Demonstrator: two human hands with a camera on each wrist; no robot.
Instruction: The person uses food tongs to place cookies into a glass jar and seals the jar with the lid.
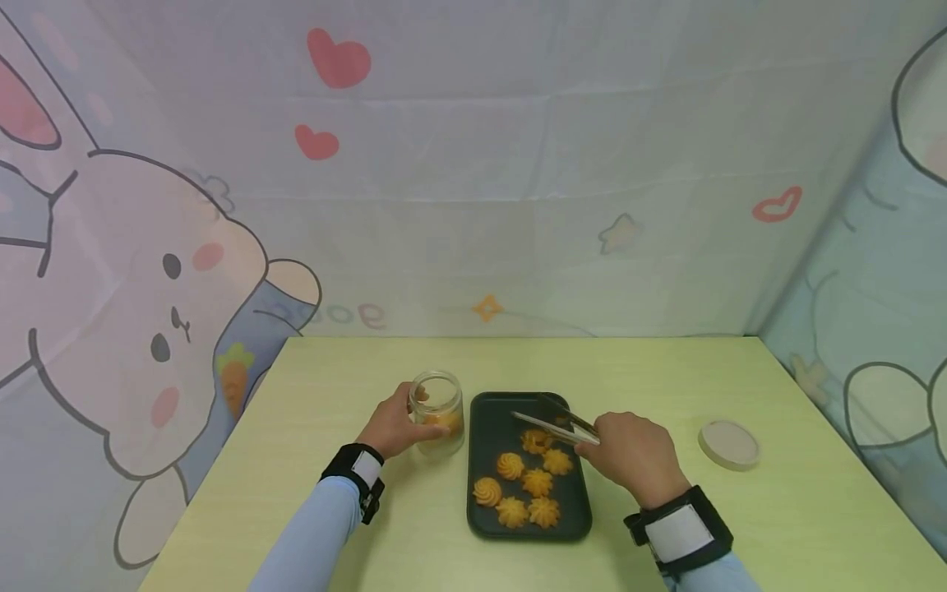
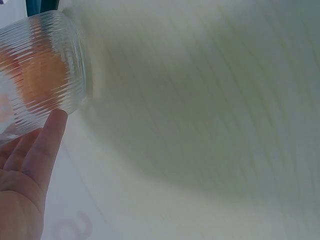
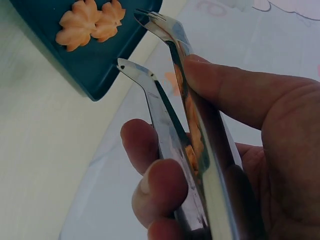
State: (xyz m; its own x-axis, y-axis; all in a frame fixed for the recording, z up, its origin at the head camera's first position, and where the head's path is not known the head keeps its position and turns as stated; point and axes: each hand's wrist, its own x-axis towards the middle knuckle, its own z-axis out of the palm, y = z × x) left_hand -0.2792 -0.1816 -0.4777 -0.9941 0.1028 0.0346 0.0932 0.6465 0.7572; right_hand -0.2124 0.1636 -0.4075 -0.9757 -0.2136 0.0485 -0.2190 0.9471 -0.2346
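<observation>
On the table's left part, my left hand [image 1: 395, 421] holds a clear glass jar [image 1: 438, 444], thumb and fingers on either side. In the left wrist view, golden cookies [image 2: 44, 80] show through the jar's [image 2: 75, 60] ribbed wall. My right hand [image 1: 636, 456] grips metal tongs [image 1: 555, 429] above the far part of a dark tray [image 1: 488, 436]. Several piped, swirl-shaped cookies [image 1: 537, 482] lie on that tray, mostly in its near half. The right wrist view shows the tongs [image 3: 217, 150] with their tips apart and nothing between them.
A round, pale lid [image 1: 728, 444] lies on the light yellow table [image 1: 666, 378] to the right of my right hand. Behind the table hangs a cloth backdrop [image 1: 459, 164] printed with a rabbit and hearts.
</observation>
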